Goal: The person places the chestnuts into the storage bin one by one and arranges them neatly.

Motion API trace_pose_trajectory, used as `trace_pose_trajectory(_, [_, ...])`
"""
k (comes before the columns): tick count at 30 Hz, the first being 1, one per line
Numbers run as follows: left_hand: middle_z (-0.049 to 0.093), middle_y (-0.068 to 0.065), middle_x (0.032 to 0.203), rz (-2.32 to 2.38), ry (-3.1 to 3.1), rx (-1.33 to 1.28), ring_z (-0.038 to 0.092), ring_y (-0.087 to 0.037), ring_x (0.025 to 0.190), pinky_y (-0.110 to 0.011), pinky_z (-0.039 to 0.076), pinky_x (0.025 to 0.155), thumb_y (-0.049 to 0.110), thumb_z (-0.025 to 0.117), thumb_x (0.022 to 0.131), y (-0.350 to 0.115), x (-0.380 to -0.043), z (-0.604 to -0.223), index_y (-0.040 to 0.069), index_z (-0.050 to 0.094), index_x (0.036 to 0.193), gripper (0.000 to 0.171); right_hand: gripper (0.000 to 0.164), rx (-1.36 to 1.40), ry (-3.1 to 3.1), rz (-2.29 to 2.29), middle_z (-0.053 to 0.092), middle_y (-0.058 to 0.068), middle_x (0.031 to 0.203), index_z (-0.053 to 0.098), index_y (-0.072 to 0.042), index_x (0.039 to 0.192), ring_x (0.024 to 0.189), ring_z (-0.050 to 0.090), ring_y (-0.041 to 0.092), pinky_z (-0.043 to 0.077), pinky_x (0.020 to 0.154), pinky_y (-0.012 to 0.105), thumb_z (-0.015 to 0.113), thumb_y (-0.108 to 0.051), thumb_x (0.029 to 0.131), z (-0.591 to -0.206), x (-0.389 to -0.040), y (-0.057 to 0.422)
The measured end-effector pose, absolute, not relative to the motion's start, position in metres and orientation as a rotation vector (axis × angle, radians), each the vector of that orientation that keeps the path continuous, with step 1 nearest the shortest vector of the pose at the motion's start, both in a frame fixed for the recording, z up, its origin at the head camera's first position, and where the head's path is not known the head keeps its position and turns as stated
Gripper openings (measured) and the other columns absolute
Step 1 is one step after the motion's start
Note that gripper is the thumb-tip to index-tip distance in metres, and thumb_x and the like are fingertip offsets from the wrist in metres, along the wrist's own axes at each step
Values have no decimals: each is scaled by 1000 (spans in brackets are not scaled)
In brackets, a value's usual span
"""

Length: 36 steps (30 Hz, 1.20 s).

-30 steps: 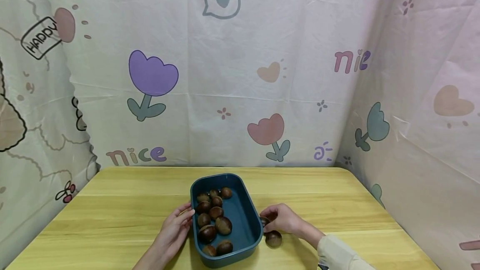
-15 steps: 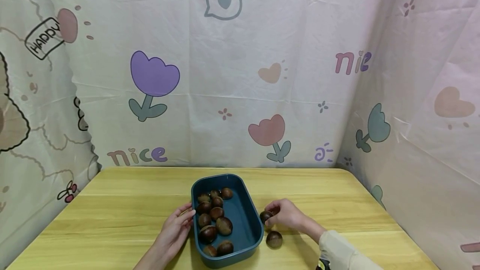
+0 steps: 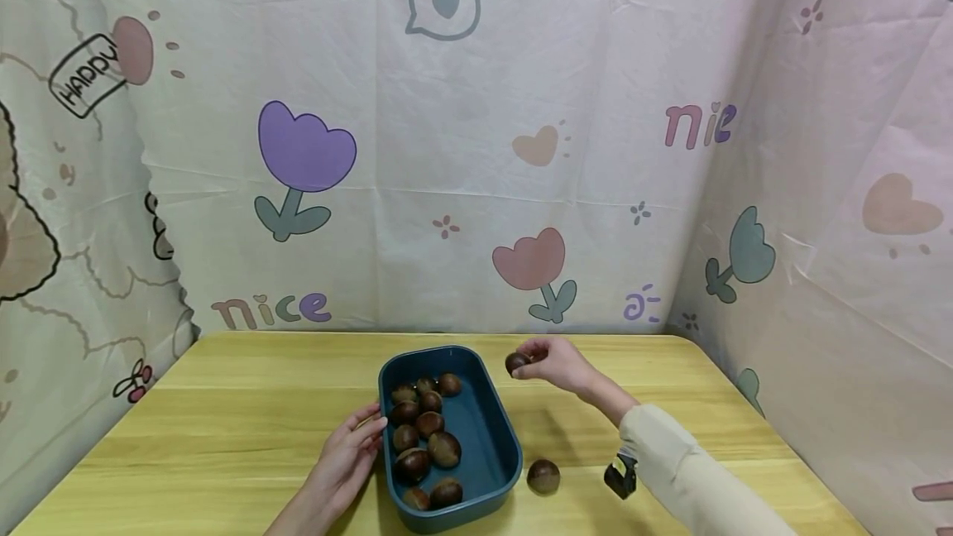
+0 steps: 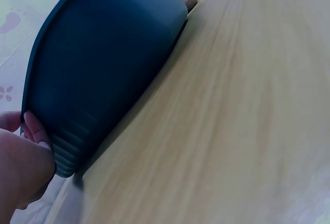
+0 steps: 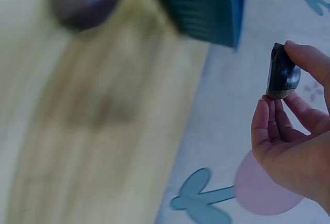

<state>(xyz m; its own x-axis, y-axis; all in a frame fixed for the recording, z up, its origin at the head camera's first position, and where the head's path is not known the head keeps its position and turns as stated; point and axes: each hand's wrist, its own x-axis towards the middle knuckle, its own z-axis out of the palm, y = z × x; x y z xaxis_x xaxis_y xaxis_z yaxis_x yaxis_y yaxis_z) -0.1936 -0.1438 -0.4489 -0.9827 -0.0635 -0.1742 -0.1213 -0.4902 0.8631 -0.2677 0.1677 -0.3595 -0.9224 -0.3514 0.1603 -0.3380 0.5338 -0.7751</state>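
A dark blue rectangular tray (image 3: 487,420) with rounded corners holds several brown chestnuts (image 3: 444,448), mostly along its left side. My left hand (image 3: 348,457) grips the tray's left rim; in the left wrist view its fingers (image 4: 36,128) lie against the outer wall. Past the tray's far right side, my right hand (image 3: 558,364) pinches a chestnut (image 3: 516,364) above the table. The right wrist view shows this chestnut (image 5: 283,73) between thumb and fingers, touching nothing else. Another chestnut (image 3: 543,476) sits on the table just right of the tray.
The tray stands on a light wood-grain table (image 3: 283,404). A pale printed curtain (image 3: 447,147) hangs behind it and on both sides. A small black object (image 3: 621,476) is attached at the right sleeve's cuff (image 3: 648,428).
My right hand has picked up a chestnut from beside the tray and carried it up and toward the table's far side. The left hand and the tray stay in place.
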Motion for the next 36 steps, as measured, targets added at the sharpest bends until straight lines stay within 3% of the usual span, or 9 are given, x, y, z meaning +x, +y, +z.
trace_pose_trajectory(16, [53, -4, 103, 2660, 1580, -281, 53, -9, 85, -23, 45, 77, -1, 50, 97, -143, -194, -450, -2, 43, 122, 27, 21, -714, 2683, -1332, 62, -1, 79, 71, -4, 95, 71, 51, 13, 41, 63, 26, 78, -17, 80, -340, -283, 95])
trace_pose_trajectory(27, [53, -3, 102, 2669, 1573, -275, 53, -10, 86, -23, 45, 77, -2, 50, 96, -142, -195, -451, -1, 43, 121, 26, 14, -669, 2670, -1362, 53, -3, 68, 68, -3, 83, 65, 46, 12, 37, 59, 25, 78, -12, 80, -355, -290, 63])
trace_pose_trajectory(36, [53, -3, 101, 2675, 1568, -259, 53, -9, 85, -22, 45, 77, -1, 50, 96, -144, -196, -451, -1, 45, 119, 23, 15, -629, 2694, -1323, 59, -1, 76, 71, -3, 84, 66, 49, 13, 41, 60, 25, 79, -14, 79, -374, -294, 54])
